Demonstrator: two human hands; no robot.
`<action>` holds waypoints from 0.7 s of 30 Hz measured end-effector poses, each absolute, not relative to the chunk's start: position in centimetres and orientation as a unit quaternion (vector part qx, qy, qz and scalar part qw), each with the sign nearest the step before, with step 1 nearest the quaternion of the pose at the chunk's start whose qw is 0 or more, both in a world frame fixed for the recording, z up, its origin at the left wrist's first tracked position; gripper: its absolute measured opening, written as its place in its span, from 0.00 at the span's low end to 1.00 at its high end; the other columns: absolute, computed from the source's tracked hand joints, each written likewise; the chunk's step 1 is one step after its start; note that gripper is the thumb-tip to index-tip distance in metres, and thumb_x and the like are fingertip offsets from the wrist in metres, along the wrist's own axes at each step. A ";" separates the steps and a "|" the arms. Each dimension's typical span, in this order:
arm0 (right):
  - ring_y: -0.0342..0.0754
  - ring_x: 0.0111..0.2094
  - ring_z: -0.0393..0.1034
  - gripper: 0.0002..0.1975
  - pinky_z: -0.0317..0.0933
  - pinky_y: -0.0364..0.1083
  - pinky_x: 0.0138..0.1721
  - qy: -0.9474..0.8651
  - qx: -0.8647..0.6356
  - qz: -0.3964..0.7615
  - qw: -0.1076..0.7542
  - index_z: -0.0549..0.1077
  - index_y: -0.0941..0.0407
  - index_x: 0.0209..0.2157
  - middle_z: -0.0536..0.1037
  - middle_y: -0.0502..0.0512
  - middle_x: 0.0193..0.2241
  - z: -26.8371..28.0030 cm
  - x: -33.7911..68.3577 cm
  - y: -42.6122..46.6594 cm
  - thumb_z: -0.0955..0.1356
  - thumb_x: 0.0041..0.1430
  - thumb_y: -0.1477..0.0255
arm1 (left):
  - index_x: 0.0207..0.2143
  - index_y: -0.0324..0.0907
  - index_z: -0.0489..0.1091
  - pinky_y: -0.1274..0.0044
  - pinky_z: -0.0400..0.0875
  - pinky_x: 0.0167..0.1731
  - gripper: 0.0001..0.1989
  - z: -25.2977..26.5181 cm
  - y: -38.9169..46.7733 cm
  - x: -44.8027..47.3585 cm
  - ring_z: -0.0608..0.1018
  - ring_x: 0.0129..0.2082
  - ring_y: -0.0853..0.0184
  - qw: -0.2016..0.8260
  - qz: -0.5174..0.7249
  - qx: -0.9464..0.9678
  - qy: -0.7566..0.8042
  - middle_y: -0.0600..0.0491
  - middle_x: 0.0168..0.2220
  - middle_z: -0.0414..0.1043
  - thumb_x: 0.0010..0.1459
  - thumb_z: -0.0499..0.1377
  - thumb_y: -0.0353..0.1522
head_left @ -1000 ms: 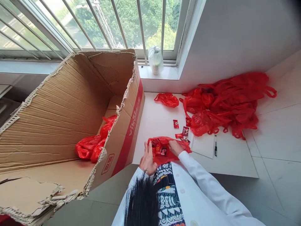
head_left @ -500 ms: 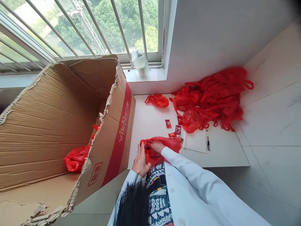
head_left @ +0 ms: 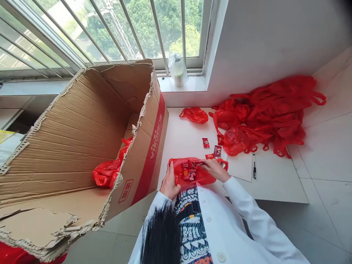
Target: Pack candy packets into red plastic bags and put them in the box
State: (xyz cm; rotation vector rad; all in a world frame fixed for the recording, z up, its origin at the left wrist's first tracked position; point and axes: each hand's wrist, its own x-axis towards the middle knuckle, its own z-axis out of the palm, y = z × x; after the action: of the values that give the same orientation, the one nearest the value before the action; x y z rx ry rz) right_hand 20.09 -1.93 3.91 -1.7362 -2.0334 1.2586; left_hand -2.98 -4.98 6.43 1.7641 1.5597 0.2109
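My left hand [head_left: 169, 185] grips the left edge of a red plastic bag [head_left: 203, 178] at the table's front, close to my body. Inside the bag, several small wrapped candies [head_left: 189, 172] are visible. My right hand [head_left: 216, 169] is over the bag's right side, its fingers closed and pointing left. At its fingertips is a small dark wrapped candy [head_left: 197, 163], partly hidden. Just beyond the bag, more wrapped candies lie loose: a red one [head_left: 205, 143] and a dark red one [head_left: 217, 150] among them.
A large open cardboard box [head_left: 148, 146] stands at left, with red bags [head_left: 107, 172] inside. A crumpled red bag [head_left: 194, 115] and a heap of red bags [head_left: 277, 113] lie on the white table [head_left: 277, 187]. Paper [head_left: 240, 167] and a pen [head_left: 254, 167] are right.
My right hand has come out of the bag and moved right. The bag lies more spread, its candies now showing. The view has shifted, so the scene sits further right.
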 end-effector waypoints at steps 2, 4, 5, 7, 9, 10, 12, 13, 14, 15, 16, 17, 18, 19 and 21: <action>0.46 0.34 0.70 0.17 0.59 0.42 0.37 -0.670 -0.589 0.430 0.136 0.74 0.55 0.45 0.78 0.53 0.34 5.0 22.2 -3.5 0.58 0.60 0.75 | 0.64 0.33 0.34 0.63 0.55 0.59 0.48 6.7 -4.9 -2.7 0.46 0.64 0.54 0.392 0.086 0.698 0.593 0.36 0.64 0.41 0.42 0.55 0.25; 0.46 0.36 0.70 0.18 0.59 0.43 0.38 -0.660 -0.613 0.410 0.145 0.73 0.52 0.46 0.78 0.52 0.35 5.7 23.4 -4.9 0.58 0.59 0.75 | 0.63 0.31 0.33 0.63 0.55 0.59 0.48 6.7 -4.9 -2.5 0.45 0.64 0.53 0.403 0.091 0.706 0.575 0.34 0.64 0.41 0.43 0.56 0.26; 0.46 0.37 0.70 0.18 0.59 0.43 0.38 -0.656 -0.630 0.394 0.132 0.74 0.51 0.45 0.78 0.52 0.36 5.9 23.7 -5.5 0.58 0.59 0.75 | 0.63 0.31 0.33 0.62 0.55 0.59 0.48 6.7 -4.9 -2.5 0.45 0.64 0.52 0.407 0.093 0.711 0.566 0.33 0.64 0.41 0.44 0.56 0.26; 0.48 0.36 0.70 0.17 0.58 0.43 0.35 -0.652 -0.664 0.358 0.076 0.76 0.52 0.40 0.77 0.54 0.34 5.7 23.6 -6.3 0.59 0.58 0.76 | 0.63 0.32 0.33 0.61 0.55 0.58 0.48 6.5 -5.0 -2.4 0.46 0.64 0.52 0.414 0.095 0.720 0.549 0.34 0.64 0.41 0.43 0.55 0.25; 0.49 0.35 0.70 0.14 0.57 0.43 0.32 -0.652 -0.683 0.329 0.015 0.77 0.53 0.32 0.77 0.55 0.30 5.3 23.2 -6.7 0.60 0.57 0.76 | 0.64 0.35 0.32 0.60 0.55 0.58 0.48 6.4 -5.1 -2.3 0.45 0.64 0.52 0.425 0.090 0.724 0.536 0.36 0.64 0.40 0.43 0.54 0.25; 0.50 0.34 0.70 0.13 0.57 0.43 0.31 -0.655 -0.685 0.320 -0.009 0.77 0.53 0.29 0.77 0.56 0.29 5.1 22.9 -6.8 0.61 0.56 0.76 | 0.64 0.35 0.31 0.60 0.54 0.58 0.48 6.3 -5.2 -2.4 0.44 0.64 0.52 0.429 0.089 0.726 0.531 0.37 0.65 0.39 0.43 0.54 0.25; 0.51 0.33 0.71 0.12 0.56 0.44 0.30 -0.662 -0.682 0.309 -0.042 0.76 0.54 0.26 0.76 0.56 0.26 4.7 22.1 -6.9 0.62 0.54 0.76 | 0.64 0.33 0.31 0.61 0.52 0.59 0.48 6.2 -5.2 -2.4 0.42 0.64 0.51 0.434 0.088 0.730 0.520 0.37 0.65 0.37 0.43 0.54 0.25; 0.52 0.33 0.71 0.12 0.56 0.44 0.30 -0.665 -0.679 0.306 -0.054 0.76 0.54 0.25 0.76 0.57 0.26 4.7 21.7 -7.0 0.62 0.54 0.77 | 0.63 0.31 0.30 0.61 0.52 0.60 0.48 6.1 -5.2 -2.4 0.42 0.64 0.51 0.435 0.086 0.733 0.516 0.36 0.65 0.36 0.42 0.53 0.25; 0.52 0.32 0.71 0.12 0.56 0.44 0.30 -0.669 -0.675 0.304 -0.062 0.76 0.55 0.25 0.76 0.57 0.25 4.7 21.3 -7.0 0.62 0.53 0.77 | 0.63 0.30 0.30 0.61 0.52 0.60 0.49 6.1 -5.2 -2.4 0.42 0.64 0.50 0.435 0.085 0.735 0.513 0.35 0.65 0.36 0.42 0.53 0.25; 0.52 0.32 0.71 0.12 0.56 0.44 0.30 -0.674 -0.671 0.303 -0.068 0.75 0.55 0.25 0.76 0.58 0.25 4.6 20.9 -7.0 0.62 0.53 0.78 | 0.63 0.30 0.30 0.61 0.52 0.60 0.49 6.1 -5.2 -2.4 0.42 0.64 0.50 0.436 0.086 0.735 0.512 0.35 0.65 0.36 0.41 0.53 0.24; 0.52 0.31 0.71 0.12 0.57 0.45 0.30 -0.679 -0.666 0.302 -0.072 0.75 0.56 0.26 0.76 0.58 0.25 4.6 20.5 -7.0 0.61 0.53 0.78 | 0.63 0.31 0.29 0.60 0.53 0.59 0.50 6.2 -5.2 -2.4 0.43 0.64 0.51 0.436 0.089 0.735 0.512 0.36 0.65 0.37 0.41 0.53 0.23; 0.52 0.31 0.71 0.12 0.57 0.45 0.30 -0.683 -0.662 0.301 -0.076 0.75 0.56 0.26 0.76 0.59 0.26 4.6 20.1 -6.9 0.61 0.54 0.79 | 0.64 0.33 0.28 0.59 0.53 0.59 0.50 6.2 -5.2 -2.3 0.44 0.64 0.51 0.436 0.093 0.734 0.512 0.36 0.65 0.38 0.40 0.53 0.23; 0.52 0.31 0.71 0.12 0.57 0.45 0.30 -0.687 -0.658 0.299 -0.077 0.75 0.57 0.27 0.76 0.60 0.27 4.5 19.6 -6.7 0.61 0.54 0.80 | 0.64 0.34 0.28 0.59 0.54 0.59 0.50 6.3 -5.2 -2.3 0.45 0.64 0.52 0.435 0.097 0.733 0.513 0.37 0.65 0.38 0.40 0.53 0.23; 0.53 0.32 0.71 0.13 0.57 0.45 0.31 -0.690 -0.655 0.297 -0.076 0.75 0.58 0.28 0.76 0.61 0.27 4.3 19.1 -6.5 0.60 0.55 0.80 | 0.64 0.35 0.27 0.59 0.54 0.58 0.50 6.2 -5.2 -2.3 0.45 0.64 0.52 0.435 0.098 0.733 0.514 0.37 0.65 0.39 0.41 0.53 0.23; 0.53 0.35 0.72 0.12 0.58 0.45 0.33 -0.694 -0.652 0.297 -0.065 0.75 0.58 0.31 0.77 0.62 0.30 3.8 17.8 -5.8 0.61 0.56 0.79 | 0.64 0.35 0.27 0.59 0.55 0.58 0.50 6.0 -5.3 -2.3 0.46 0.64 0.52 0.432 0.086 0.733 0.519 0.36 0.65 0.38 0.41 0.53 0.23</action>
State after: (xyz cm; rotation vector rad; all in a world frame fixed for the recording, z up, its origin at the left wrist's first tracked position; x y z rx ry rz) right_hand 17.85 -5.78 3.75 -2.1389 -2.2769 0.9729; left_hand -2.35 -5.31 5.99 1.8267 1.2943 0.2143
